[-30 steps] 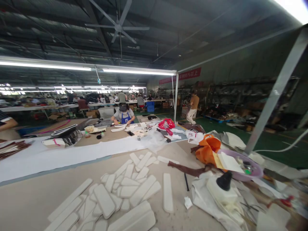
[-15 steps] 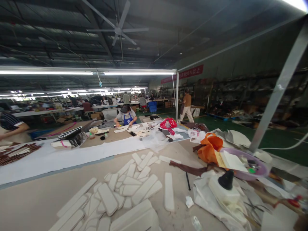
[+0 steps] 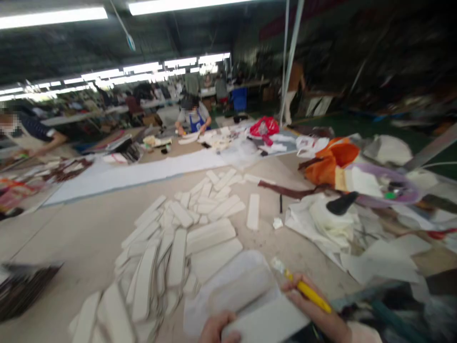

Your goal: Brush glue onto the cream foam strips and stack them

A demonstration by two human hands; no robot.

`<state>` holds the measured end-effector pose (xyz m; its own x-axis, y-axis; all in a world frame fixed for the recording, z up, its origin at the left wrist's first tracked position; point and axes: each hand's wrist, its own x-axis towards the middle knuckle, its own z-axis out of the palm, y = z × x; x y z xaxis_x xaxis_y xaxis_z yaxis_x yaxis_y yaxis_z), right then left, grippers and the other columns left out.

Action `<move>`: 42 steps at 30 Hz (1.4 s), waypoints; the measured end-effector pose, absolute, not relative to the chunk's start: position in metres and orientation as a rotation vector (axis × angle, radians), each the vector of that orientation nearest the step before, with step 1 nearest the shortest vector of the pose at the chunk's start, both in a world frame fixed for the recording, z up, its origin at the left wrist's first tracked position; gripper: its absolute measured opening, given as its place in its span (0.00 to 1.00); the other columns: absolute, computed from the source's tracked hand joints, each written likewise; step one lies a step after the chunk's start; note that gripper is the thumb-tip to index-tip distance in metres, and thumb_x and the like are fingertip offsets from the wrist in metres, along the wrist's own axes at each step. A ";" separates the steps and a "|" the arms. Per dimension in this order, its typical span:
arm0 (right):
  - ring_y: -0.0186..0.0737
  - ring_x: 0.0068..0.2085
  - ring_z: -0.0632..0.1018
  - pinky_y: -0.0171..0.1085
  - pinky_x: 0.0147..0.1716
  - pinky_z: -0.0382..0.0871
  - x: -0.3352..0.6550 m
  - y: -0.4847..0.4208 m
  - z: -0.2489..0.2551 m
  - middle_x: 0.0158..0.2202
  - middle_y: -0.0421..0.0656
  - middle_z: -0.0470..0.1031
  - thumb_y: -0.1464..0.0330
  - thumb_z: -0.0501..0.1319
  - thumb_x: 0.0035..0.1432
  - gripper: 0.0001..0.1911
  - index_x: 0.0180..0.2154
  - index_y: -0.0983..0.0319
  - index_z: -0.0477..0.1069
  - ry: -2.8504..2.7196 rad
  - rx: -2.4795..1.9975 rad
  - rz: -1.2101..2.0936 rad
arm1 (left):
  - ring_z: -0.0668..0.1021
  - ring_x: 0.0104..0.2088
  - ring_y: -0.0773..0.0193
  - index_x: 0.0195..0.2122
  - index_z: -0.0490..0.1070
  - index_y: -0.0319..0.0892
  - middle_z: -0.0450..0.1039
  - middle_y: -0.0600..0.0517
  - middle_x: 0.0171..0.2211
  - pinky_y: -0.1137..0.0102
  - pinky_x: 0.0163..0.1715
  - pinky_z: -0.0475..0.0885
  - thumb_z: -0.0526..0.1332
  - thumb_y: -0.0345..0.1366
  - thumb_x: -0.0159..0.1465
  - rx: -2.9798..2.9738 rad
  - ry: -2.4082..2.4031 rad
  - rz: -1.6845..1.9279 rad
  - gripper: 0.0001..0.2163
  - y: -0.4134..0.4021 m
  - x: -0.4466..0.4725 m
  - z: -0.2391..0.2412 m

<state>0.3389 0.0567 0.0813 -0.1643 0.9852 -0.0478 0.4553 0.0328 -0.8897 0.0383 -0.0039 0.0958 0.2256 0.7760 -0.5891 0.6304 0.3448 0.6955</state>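
At the bottom edge my left hand [image 3: 218, 327] grips the near left edge of a flat white panel [image 3: 266, 321], its fingers partly cut off by the frame. My right hand [image 3: 303, 295] is closed around a yellow-handled brush [image 3: 310, 294], whose pale, blurred tip points up and left. This hand is at the panel's right end. Just beyond the panel lies a pale sheet [image 3: 200, 309] with a rounded piece on it. Wide off-white pieces [image 3: 214, 259] lie further off, beside a loose heap of narrow, round-ended off-white strips [image 3: 178, 257].
A dark stack [image 3: 26, 288] lies at the left. On the right are a white container with a black cone top [image 3: 342, 204], a purple basin [image 3: 410, 190] and orange cloth [image 3: 335, 155]. Co-workers sit and stand beyond, one in a blue apron [image 3: 196, 123]. A metal post [image 3: 291, 66] rises behind.
The view has tipped downward, so the ceiling fan is gone and more of the near table shows. Both my hands, the white panel and the yellow brush handle have come into view.
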 end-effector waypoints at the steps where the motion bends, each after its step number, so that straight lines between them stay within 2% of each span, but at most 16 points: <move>1: 0.42 0.37 0.76 0.39 0.35 0.73 0.343 0.049 0.078 0.36 0.42 0.75 0.57 0.58 0.56 0.11 0.35 0.57 0.68 -1.648 -1.457 1.195 | 0.74 0.39 0.62 0.42 0.69 0.43 0.72 0.50 0.40 0.68 0.37 0.72 0.56 0.49 0.61 1.247 1.475 0.178 0.16 -0.017 0.039 0.089; 4: 0.45 0.42 0.75 0.41 0.45 0.69 0.351 0.040 0.068 0.39 0.42 0.75 0.57 0.61 0.52 0.13 0.36 0.58 0.66 -1.588 -1.486 1.248 | 0.74 0.29 0.67 0.34 0.68 0.39 0.71 0.53 0.28 0.72 0.29 0.69 0.66 0.51 0.50 0.765 1.304 0.554 0.20 -0.047 0.043 0.069; 7: 0.45 0.44 0.74 0.42 0.48 0.67 0.352 0.042 0.060 0.42 0.43 0.75 0.58 0.61 0.53 0.13 0.37 0.57 0.64 -1.636 -1.453 1.273 | 0.72 0.22 0.69 0.29 0.67 0.38 0.70 0.53 0.23 0.73 0.24 0.68 0.70 0.49 0.43 0.412 1.259 0.802 0.21 -0.058 0.048 0.054; 10: 0.44 0.45 0.74 0.41 0.47 0.67 0.347 0.048 0.052 0.44 0.43 0.74 0.59 0.60 0.54 0.12 0.38 0.57 0.62 -1.705 -1.387 1.301 | 0.70 0.19 0.70 0.26 0.66 0.38 0.70 0.54 0.20 0.74 0.20 0.66 0.70 0.47 0.42 0.362 1.476 0.860 0.20 -0.052 0.049 0.040; 14: 0.41 0.39 0.75 0.39 0.40 0.69 0.332 0.066 0.036 0.44 0.44 0.74 0.59 0.60 0.55 0.13 0.38 0.57 0.61 -1.770 -1.350 1.256 | 0.69 0.17 0.71 0.23 0.65 0.40 0.65 0.57 0.15 0.75 0.19 0.63 0.65 0.47 0.48 0.584 1.881 0.745 0.15 -0.037 0.040 0.020; 21: 0.41 0.32 0.76 0.39 0.33 0.69 0.300 0.099 0.006 0.34 0.43 0.75 0.57 0.59 0.55 0.13 0.38 0.58 0.64 -1.953 -1.392 1.025 | 0.72 0.21 0.67 0.23 0.68 0.41 0.70 0.54 0.17 0.73 0.24 0.63 0.61 0.46 0.52 0.740 2.120 0.551 0.13 -0.022 0.019 -0.001; 27: 0.41 0.30 0.76 0.37 0.29 0.67 0.294 0.103 -0.003 0.32 0.42 0.75 0.57 0.59 0.55 0.13 0.37 0.58 0.64 -2.032 -1.435 0.964 | 0.76 0.27 0.63 0.23 0.72 0.41 0.73 0.51 0.19 0.72 0.27 0.64 0.62 0.46 0.53 0.812 2.188 0.394 0.13 -0.014 0.012 -0.007; 42: 0.41 0.31 0.75 0.37 0.33 0.67 0.287 0.108 -0.017 0.32 0.41 0.73 0.60 0.58 0.57 0.09 0.36 0.57 0.63 -2.125 -1.460 0.896 | 0.75 0.27 0.64 0.25 0.72 0.42 0.74 0.52 0.21 0.73 0.28 0.62 0.60 0.46 0.55 0.911 2.191 0.235 0.12 -0.010 0.010 -0.007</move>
